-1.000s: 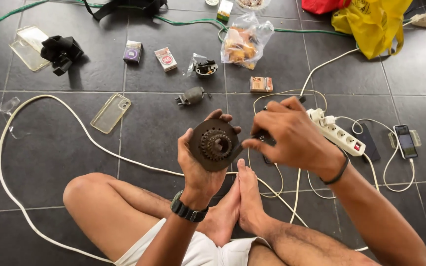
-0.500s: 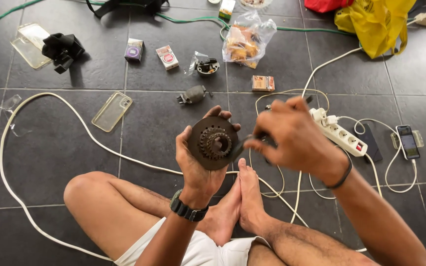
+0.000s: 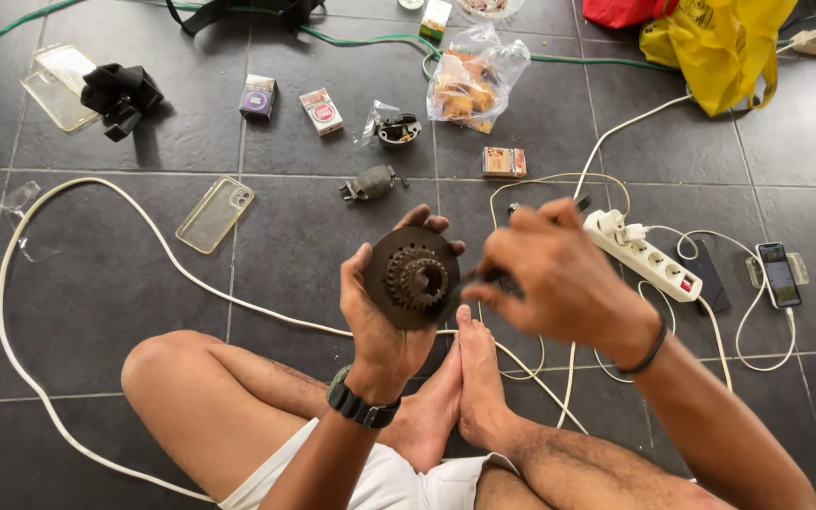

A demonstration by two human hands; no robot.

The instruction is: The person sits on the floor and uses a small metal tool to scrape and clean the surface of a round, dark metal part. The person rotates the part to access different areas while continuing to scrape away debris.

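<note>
Head view: left hand (image 3: 382,316) cups a round geared part (image 3: 415,278); right hand (image 3: 550,274) pinches a thin tool (image 3: 480,277).

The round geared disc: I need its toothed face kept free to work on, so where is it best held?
By its outer rim, from behind and below, as the left hand does: the dark disc is flat and round, its raised gear hub facing up.

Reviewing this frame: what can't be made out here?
- Head view: the thin dark tool in the right hand is motion-blurred; its kind and tip are unclear.
- The left hand covers the back of the round geared part.
- The yellow bag is cut by the top edge.
- The phone screen is too small to read.
</note>
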